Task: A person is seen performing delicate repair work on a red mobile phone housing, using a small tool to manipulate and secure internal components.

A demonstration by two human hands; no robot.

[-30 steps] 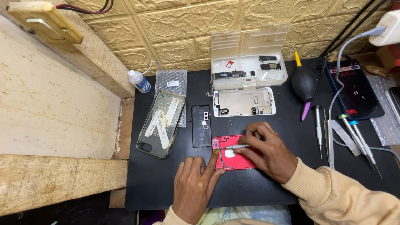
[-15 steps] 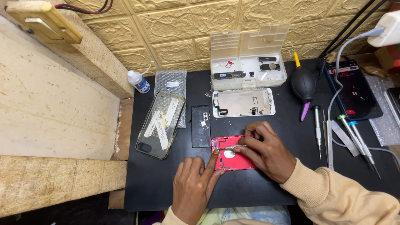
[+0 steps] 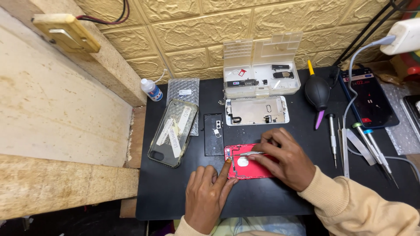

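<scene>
Lying near the desk's front edge on a black mat [image 3: 175,205], the red phone housing [image 3: 251,168] is steadied by the left hand [image 3: 205,196], its index finger still pressed to the glossy shell's left edge. The right hand [image 3: 286,159] pinches slim metal tweezers [image 3: 247,154], whose tips have shifted slightly since a second ago. Behind them sit a pale, flat metal display frame [image 3: 258,110] and a clear plastic parts box [image 3: 260,65]; a glossy dark phone [image 3: 173,131] lies toward the left edge.
</scene>
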